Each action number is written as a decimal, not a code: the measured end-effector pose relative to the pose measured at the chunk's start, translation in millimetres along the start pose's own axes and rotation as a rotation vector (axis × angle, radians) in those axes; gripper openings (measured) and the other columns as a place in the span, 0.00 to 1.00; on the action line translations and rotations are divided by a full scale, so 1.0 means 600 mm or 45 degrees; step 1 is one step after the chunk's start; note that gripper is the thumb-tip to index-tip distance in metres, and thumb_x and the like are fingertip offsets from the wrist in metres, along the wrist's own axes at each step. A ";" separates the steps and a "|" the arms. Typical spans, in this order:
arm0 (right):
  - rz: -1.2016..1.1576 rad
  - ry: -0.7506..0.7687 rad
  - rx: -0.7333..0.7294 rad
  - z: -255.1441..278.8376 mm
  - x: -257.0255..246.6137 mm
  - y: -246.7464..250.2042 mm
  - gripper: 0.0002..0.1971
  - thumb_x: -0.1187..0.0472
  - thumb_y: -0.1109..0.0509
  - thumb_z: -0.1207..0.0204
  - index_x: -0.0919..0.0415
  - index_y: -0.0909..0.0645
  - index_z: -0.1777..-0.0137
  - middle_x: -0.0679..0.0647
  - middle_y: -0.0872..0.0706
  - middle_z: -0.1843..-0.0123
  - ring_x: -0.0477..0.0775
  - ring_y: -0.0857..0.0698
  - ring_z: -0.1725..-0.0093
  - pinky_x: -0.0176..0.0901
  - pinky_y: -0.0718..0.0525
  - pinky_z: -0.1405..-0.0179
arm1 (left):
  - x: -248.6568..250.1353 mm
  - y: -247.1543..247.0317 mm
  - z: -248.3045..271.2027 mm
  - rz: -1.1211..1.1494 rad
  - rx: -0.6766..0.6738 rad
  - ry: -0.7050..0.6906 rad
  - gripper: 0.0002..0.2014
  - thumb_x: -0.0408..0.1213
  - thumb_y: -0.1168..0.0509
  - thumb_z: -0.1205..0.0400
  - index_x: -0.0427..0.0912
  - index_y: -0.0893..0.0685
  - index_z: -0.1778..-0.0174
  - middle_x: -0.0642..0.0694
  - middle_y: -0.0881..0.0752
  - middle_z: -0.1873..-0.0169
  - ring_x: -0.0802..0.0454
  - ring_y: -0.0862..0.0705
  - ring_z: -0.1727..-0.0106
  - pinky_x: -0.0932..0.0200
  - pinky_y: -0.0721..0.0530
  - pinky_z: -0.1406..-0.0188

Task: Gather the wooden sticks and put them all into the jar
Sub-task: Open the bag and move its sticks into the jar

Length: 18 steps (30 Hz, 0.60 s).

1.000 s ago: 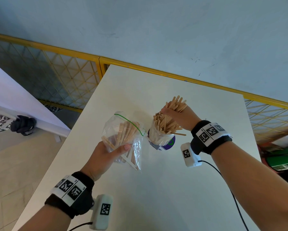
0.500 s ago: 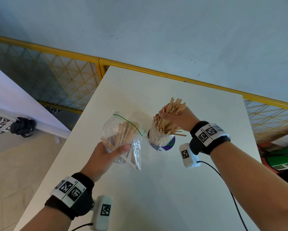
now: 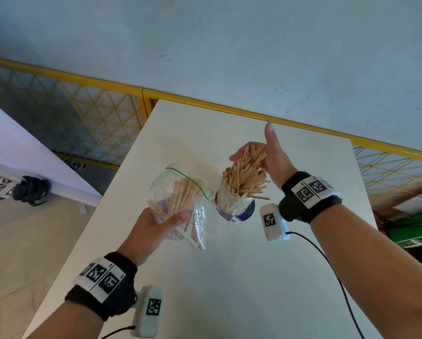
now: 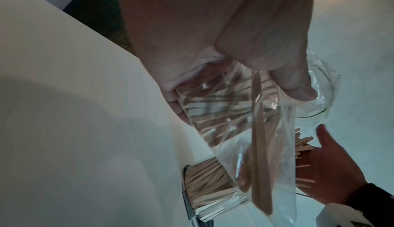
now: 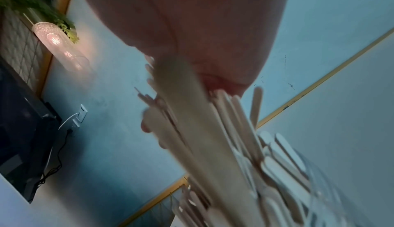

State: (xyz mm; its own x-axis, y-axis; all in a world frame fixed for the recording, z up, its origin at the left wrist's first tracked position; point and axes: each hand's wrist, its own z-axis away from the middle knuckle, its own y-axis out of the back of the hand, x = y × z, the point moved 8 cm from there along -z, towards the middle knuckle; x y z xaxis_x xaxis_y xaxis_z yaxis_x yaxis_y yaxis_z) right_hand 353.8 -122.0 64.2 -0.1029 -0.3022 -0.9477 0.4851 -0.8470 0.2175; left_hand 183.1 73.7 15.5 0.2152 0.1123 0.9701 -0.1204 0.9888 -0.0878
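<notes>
A clear jar (image 3: 231, 207) crammed with wooden sticks (image 3: 244, 176) stands mid-table. My right hand (image 3: 252, 146) is at the top of that bundle, thumb straight up, fingers spread loosely round the stick tips. In the right wrist view the sticks (image 5: 213, 138) fan out from under the palm into the jar (image 5: 319, 180). Left of the jar, my left hand (image 3: 156, 223) grips a clear zip bag (image 3: 180, 192) holding more sticks, lifted off the table. The left wrist view shows thumb and fingers curled round the bag (image 4: 245, 121), with the jar (image 4: 213, 197) below.
The white table (image 3: 229, 277) ends at a yellow mesh railing (image 3: 83, 113) and a blue wall. A purple lid (image 3: 248, 212) lies under the jar. A black cable (image 3: 327, 265) runs from the right wrist camera. Green boxes (image 3: 412, 231) sit on the floor at right.
My right hand held the bundle of sticks tightly above the jar; now its thumb and fingers have opened and the sticks have spread out into the jar. The left hand and bag stayed put.
</notes>
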 end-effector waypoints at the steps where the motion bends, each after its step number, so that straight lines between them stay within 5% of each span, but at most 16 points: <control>1: 0.038 -0.007 0.043 -0.003 0.003 0.001 0.42 0.34 0.64 0.22 0.61 0.14 0.63 0.61 0.09 0.50 0.60 0.12 0.45 0.59 0.25 0.31 | 0.001 0.000 0.001 -0.002 -0.002 -0.003 0.22 0.53 0.26 0.38 0.50 0.11 0.49 0.53 0.06 0.55 0.58 0.09 0.53 0.61 0.10 0.64; 4: 0.214 0.001 0.153 -0.005 0.006 0.003 0.28 0.50 0.51 0.14 0.58 0.16 0.67 0.54 0.08 0.52 0.55 0.12 0.46 0.56 0.24 0.30 | 0.002 0.000 0.000 -0.008 0.007 -0.005 0.17 0.46 0.25 0.34 0.49 0.11 0.50 0.54 0.06 0.56 0.59 0.09 0.53 0.63 0.11 0.65; 8: 0.435 0.118 0.210 -0.007 0.004 -0.001 0.12 0.65 0.43 0.17 0.58 0.17 0.52 0.50 0.11 0.53 0.50 0.15 0.49 0.44 0.21 0.43 | 0.004 0.000 0.000 -0.013 0.017 -0.008 0.14 0.43 0.27 0.32 0.48 0.12 0.51 0.54 0.06 0.58 0.59 0.09 0.54 0.65 0.12 0.66; 13: 0.283 0.154 0.351 0.004 -0.013 0.018 0.11 0.61 0.41 0.17 0.58 0.16 0.49 0.47 0.11 0.55 0.51 0.14 0.50 0.42 0.17 0.48 | 0.003 0.002 0.002 0.001 0.012 -0.013 0.16 0.46 0.26 0.32 0.50 0.11 0.50 0.53 0.06 0.55 0.58 0.08 0.53 0.64 0.12 0.65; 15: 0.313 0.168 0.352 0.012 -0.022 0.018 0.14 0.56 0.43 0.16 0.56 0.16 0.42 0.48 0.12 0.47 0.51 0.16 0.46 0.47 0.19 0.40 | 0.002 0.002 0.002 0.015 0.009 -0.018 0.20 0.52 0.26 0.37 0.51 0.11 0.50 0.52 0.06 0.55 0.57 0.08 0.53 0.64 0.12 0.65; 18: 0.817 0.293 0.209 0.017 -0.036 -0.014 0.20 0.48 0.45 0.15 0.52 0.27 0.26 0.50 0.21 0.28 0.49 0.22 0.33 0.45 0.27 0.33 | -0.001 0.002 0.001 0.026 0.018 -0.012 0.19 0.54 0.27 0.38 0.53 0.10 0.52 0.52 0.06 0.56 0.56 0.08 0.53 0.63 0.11 0.64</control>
State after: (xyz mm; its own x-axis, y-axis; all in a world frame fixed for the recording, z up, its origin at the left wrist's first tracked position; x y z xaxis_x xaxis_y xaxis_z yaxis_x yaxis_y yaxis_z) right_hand 342.9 -112.8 85.5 0.3554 -0.6799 -0.6414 0.2488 -0.5927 0.7661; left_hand 182.3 75.0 15.1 0.2036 0.1311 0.9702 -0.1382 0.9849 -0.1041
